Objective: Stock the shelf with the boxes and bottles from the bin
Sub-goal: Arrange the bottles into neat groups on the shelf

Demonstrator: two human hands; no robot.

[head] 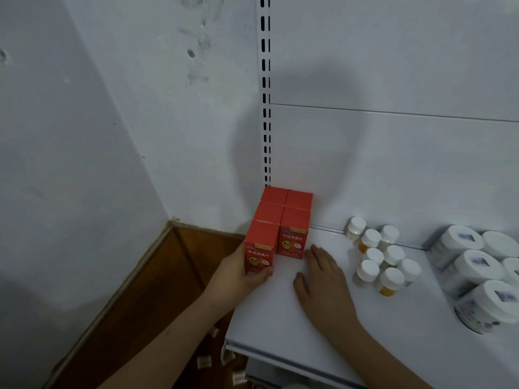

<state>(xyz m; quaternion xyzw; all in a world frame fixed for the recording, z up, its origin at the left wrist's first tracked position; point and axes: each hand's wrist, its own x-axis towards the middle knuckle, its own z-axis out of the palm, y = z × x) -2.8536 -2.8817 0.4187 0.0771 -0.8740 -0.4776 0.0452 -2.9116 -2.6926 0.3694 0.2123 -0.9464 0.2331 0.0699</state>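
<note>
Red-orange cardboard boxes (283, 217), five visible, stand upright at the far left corner of the white metal shelf (309, 332), in two rows running from the back panel toward the near edge. The right row shows two boxes; the left row shows three, and its nearest member, the front box (259, 249), stands at the shelf's left edge, printed with a yellow cartoon figure and white characters. The neighbouring box (293, 242) to its right carries the same print.

Left hand (241, 272): wrapped round the front box, palm against its left side and thumb curled across its lower front; the box's base is at shelf level.

Right hand (323, 276): flat on the shelf surface, palm down, fingers straight and slightly spread, holding nothing. Its fingertips lie just right of the neighbouring box's base; whether they touch it cannot be told.

Small bottles with white screw caps (379, 259), about nine, clustered upright to the right of the right hand, near the back panel; some show orange at the base, others look pale.

Large white-lidded round jars (477, 270), grouped at the far right, several lids bearing small dark labels.

White slotted upright (265, 108): rises from behind the boxes, at the shelving unit's left side.

Brown floor (146, 290): below and left of the shelf, with small white packets (205, 362) scattered near the shelf's front corner.
</note>
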